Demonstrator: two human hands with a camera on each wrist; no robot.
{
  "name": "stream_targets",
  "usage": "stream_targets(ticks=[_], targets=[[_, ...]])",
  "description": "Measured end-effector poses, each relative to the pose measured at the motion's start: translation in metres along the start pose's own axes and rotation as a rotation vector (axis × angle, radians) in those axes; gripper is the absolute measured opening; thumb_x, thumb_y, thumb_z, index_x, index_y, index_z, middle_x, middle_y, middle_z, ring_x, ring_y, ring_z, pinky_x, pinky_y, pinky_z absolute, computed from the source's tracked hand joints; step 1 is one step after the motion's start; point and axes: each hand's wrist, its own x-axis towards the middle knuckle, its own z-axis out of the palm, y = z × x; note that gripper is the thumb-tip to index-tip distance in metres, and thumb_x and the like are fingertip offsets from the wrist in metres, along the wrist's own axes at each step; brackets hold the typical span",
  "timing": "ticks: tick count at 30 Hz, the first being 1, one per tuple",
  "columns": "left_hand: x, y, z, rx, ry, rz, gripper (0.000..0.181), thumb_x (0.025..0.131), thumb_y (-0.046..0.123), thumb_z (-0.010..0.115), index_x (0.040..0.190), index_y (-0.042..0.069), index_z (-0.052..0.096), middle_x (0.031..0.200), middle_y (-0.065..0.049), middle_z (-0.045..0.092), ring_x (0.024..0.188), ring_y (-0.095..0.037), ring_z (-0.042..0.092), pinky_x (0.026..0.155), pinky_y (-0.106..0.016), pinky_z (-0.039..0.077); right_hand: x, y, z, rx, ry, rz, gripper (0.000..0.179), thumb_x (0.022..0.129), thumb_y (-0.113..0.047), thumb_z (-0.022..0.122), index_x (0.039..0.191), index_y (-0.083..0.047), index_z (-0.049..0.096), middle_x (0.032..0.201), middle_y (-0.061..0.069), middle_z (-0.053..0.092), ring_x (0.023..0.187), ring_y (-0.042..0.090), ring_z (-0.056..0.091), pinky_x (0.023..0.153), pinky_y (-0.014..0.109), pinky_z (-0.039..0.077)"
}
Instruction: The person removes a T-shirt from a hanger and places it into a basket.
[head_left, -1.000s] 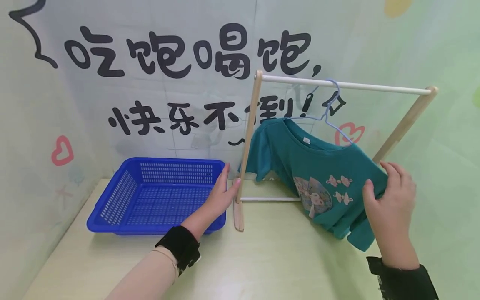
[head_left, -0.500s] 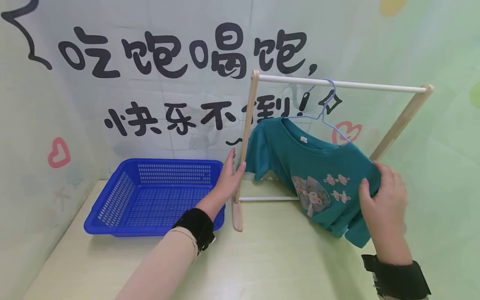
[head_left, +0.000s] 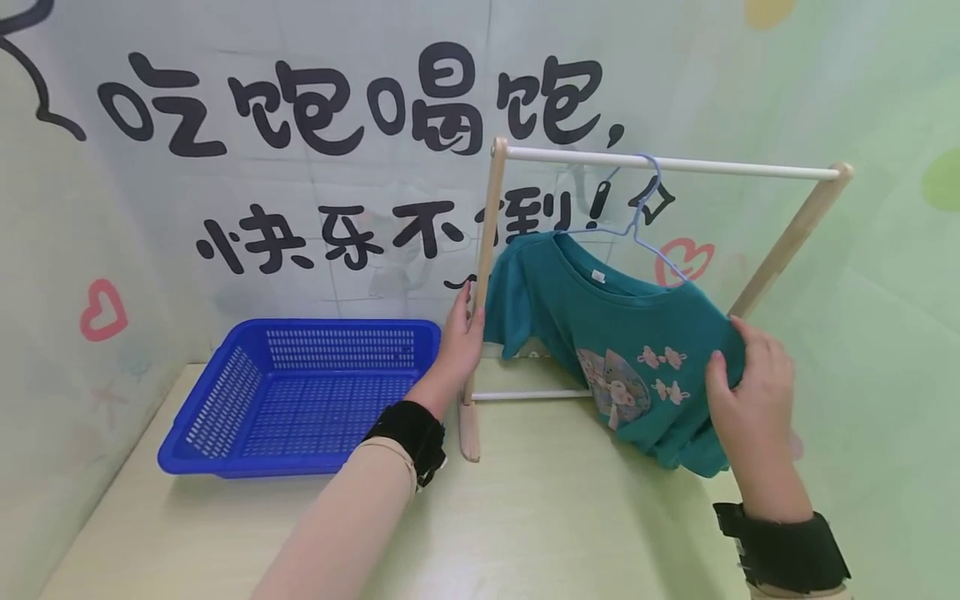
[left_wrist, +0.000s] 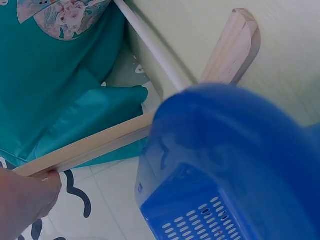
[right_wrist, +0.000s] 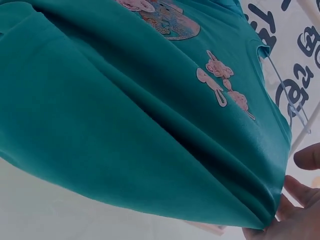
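Observation:
A teal shirt [head_left: 645, 321] with rabbit prints hangs on a blue wire hanger [head_left: 633, 225] from the white top bar of a small wooden clothes rack [head_left: 787, 237]. My left hand [head_left: 459, 337] grips the rack's left post, with the thumb on the near side. The left wrist view shows its fingers [left_wrist: 47, 192] at the post [left_wrist: 90, 147]. At the shirt's right sleeve, my right hand [head_left: 753, 400] touches the cloth with thumb and fingers spread. In the right wrist view its fingertips [right_wrist: 287, 205] meet the sleeve edge, and the thumb stands apart from the teal cloth [right_wrist: 125, 135].
A blue plastic basket [head_left: 168, 454] stands on the light table [head_left: 540, 525], left of the rack and beside my left forearm. Behind is a wall sheet [head_left: 360, 33] with large black characters. The rack's left foot [head_left: 468, 433] rests on the tabletop.
My left hand has moved up and right from beside the basket onto the rack's left post. The right hand has shifted slightly left along the sleeve. The whole head view has drifted a little.

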Motion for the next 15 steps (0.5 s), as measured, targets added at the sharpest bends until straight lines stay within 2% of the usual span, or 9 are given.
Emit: stream_targets(ticks=[7,15], targets=[[-0.0011,-0.0048,0.0000,0.097,0.068,0.011,0.046,0.104,0.026,0.036,0.145,0.005,0.035,0.139,-0.016,0.048,0.127,-0.029,0.048,0.105,-0.040,0.041,-0.0013,-0.0077,0.0029,0.043,-0.007,-0.022,0.042,0.099,-0.016,0.042,0.140,-0.007,0.045,0.127,0.023,0.047,0.118,0.040,0.041,0.095,0.058,0.035],[-0.0031,-0.0048,-0.0007,0.131,0.069,0.010,0.047,0.103,0.028,0.037,0.144,0.005,0.037,0.137,-0.014,0.052,0.125,-0.027,0.051,0.104,-0.039,0.042,-0.0026,-0.0086,0.0029,0.039,0.041,-0.024,0.038,0.102,-0.020,0.039,0.132,-0.002,0.053,0.110,0.023,0.052,0.102,0.037,0.049,0.082,0.046,0.041]])
